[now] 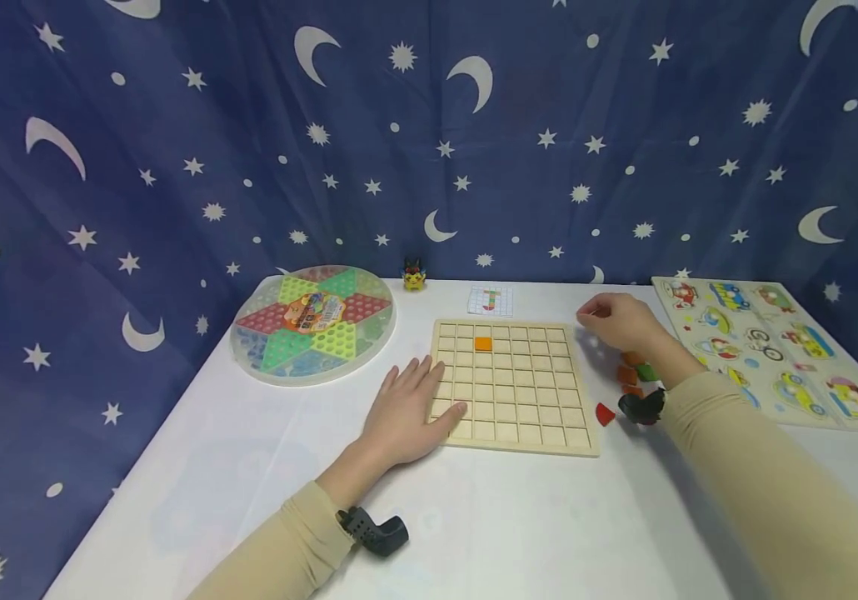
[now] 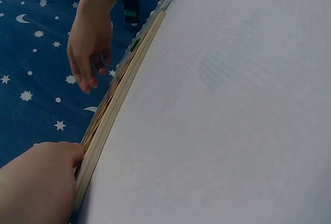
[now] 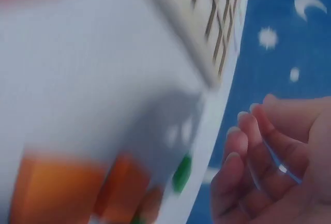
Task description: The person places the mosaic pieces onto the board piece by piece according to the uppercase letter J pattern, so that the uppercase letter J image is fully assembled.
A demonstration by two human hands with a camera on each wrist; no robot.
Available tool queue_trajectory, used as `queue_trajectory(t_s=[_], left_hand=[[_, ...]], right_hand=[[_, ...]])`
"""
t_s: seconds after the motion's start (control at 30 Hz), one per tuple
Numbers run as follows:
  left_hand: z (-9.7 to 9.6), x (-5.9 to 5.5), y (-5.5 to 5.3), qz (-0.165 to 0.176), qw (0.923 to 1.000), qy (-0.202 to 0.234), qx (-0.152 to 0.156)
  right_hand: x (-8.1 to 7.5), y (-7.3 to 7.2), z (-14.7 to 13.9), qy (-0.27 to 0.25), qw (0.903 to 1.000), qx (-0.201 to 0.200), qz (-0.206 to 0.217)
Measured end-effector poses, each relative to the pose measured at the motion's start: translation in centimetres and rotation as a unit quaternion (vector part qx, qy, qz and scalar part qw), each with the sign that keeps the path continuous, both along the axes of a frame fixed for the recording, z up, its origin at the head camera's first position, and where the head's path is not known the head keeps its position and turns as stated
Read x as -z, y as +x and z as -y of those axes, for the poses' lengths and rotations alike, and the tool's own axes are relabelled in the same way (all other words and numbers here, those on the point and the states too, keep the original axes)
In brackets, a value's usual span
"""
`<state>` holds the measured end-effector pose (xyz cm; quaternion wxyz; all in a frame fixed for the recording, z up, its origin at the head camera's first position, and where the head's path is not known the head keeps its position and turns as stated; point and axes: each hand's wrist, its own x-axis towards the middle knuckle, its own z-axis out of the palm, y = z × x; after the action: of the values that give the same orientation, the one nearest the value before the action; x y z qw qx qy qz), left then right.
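My left hand (image 1: pixel 404 417) rests flat on the left edge of a wooden grid board (image 1: pixel 590 446), fingers spread. One orange square tile (image 1: pixel 483 343) sits in a cell near the board's top left. Beyond the board's upper right corner, my right hand (image 1: pixel 620 321) hovers with its fingers loosely bent. In the right wrist view, nothing shows between its thumb and fingertips. Below that hand lie several orange blocks (image 1: pixel 627 375) and a green piece (image 1: pixel 646 372), partly hidden by the wrist. A red wedge-shaped piece (image 1: pixel 605 414) lies beside the board's right edge.
Behind the board lies a small pattern card (image 1: pixel 491 302) with a coloured figure. A round star-patterned game board (image 1: pixel 369 350) is at left, with a small yellow figurine (image 1: pixel 414 275) beside it. Picture puzzle boards (image 1: pixel 759 387) lie at right. A starry blue curtain (image 1: pixel 369 125) hangs behind.
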<state>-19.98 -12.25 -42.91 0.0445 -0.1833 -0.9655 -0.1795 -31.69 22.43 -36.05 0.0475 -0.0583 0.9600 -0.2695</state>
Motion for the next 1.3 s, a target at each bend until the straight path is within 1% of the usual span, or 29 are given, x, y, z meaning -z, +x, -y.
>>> queue_trajectory(t_s=[0.17, 0.23, 0.33, 0.47, 0.6, 0.73, 0.8, 0.97, 1.03, 1.17, 1.3], left_hand=[[-0.2, 0.3, 0.3, 0.004, 1.0000, 0.003, 0.003], [-0.3, 0.3, 0.3, 0.001, 1.0000, 0.004, 0.005], [-0.3, 0.3, 0.3, 0.000, 1.0000, 0.004, 0.005], [-0.4, 0.3, 0.2, 0.001, 1.0000, 0.000, 0.004], [-0.4, 0.3, 0.1, 0.000, 1.0000, -0.005, 0.005], [-0.4, 0.2, 0.0, 0.001, 1.0000, -0.007, 0.006], [-0.4, 0.1, 0.0, -0.001, 0.9999, -0.008, 0.008], [-0.2, -0.2, 0.0, -0.002, 0.9999, -0.009, 0.007], [-0.2, -0.2, 0.0, -0.003, 0.9999, -0.008, 0.005], [0.0, -0.2, 0.1, -0.001, 1.0000, -0.006, 0.003], [0.0, 0.0, 0.1, 0.001, 1.0000, -0.003, 0.001]], right_hand=[[0.7, 0.0, -3.3, 0.024, 0.9986, 0.026, 0.038], [1.0, 0.0, -4.2, 0.033, 0.9970, 0.036, 0.059], [1.5, 0.0, -4.8, 0.051, 0.9947, 0.046, 0.076], [1.9, 0.0, -4.7, 0.074, 0.9930, 0.055, 0.073], [1.8, 0.1, -4.2, 0.085, 0.9927, 0.062, 0.060], [1.3, 0.1, -3.8, 0.061, 0.9950, 0.062, 0.048], [1.2, -0.1, -3.5, 0.032, 0.9968, 0.058, 0.045], [0.7, -0.3, -1.8, -0.026, 0.9987, 0.032, 0.031], [0.3, -0.1, -0.7, -0.036, 0.9989, 0.018, 0.027], [-0.2, 0.1, 1.3, -0.052, 0.9981, -0.011, 0.032], [-0.1, 0.0, 3.0, -0.072, 0.9957, -0.027, 0.051]])
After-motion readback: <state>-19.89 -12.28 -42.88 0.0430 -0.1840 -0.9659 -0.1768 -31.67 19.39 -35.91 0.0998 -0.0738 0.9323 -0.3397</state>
